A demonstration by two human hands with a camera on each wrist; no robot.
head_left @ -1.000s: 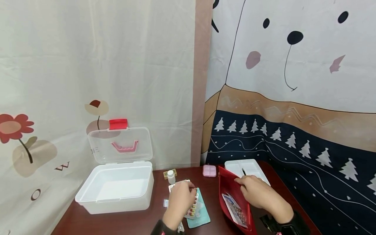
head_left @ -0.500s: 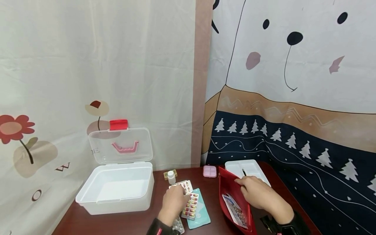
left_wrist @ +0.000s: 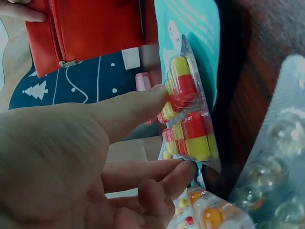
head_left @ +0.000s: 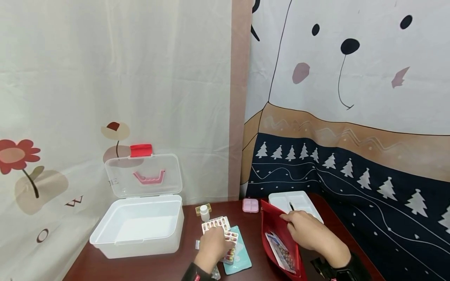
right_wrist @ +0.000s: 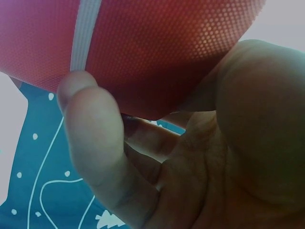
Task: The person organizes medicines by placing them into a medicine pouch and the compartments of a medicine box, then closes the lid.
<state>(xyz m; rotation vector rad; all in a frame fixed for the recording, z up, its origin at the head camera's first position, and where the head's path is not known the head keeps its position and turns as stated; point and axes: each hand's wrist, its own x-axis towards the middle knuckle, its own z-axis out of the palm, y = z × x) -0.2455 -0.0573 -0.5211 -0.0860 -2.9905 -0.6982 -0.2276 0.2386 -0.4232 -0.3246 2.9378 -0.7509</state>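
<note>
My left hand (head_left: 212,248) is over a blister pack of red-and-yellow capsules (head_left: 230,255). In the left wrist view, thumb and fingertips pinch this pack (left_wrist: 195,133) at its opposite edges. It lies partly over a teal packet (head_left: 243,259). Another blister pack (head_left: 219,222) sits just beyond the hand, and a clear one (left_wrist: 281,157) is nearer the wrist. My right hand (head_left: 311,232) grips the edge of a red zip pouch (head_left: 270,218), holding its mouth apart. Inside show flat printed packets (head_left: 281,251). The right wrist view has thumb and fingers pinching the red mesh fabric (right_wrist: 157,62).
On the left stands a clear plastic box (head_left: 140,249) with its lid (head_left: 119,183) raised. A white pill bottle (head_left: 204,214) and a pink pill case (head_left: 250,205) are at the back. Behind the pouch lies a white tray (head_left: 299,197). Printed curtains (head_left: 197,97) border the dark red table.
My left hand drew back left off the packs, then came right again and took hold of the capsule blister pack. The right hand and red pouch have stayed in place.
</note>
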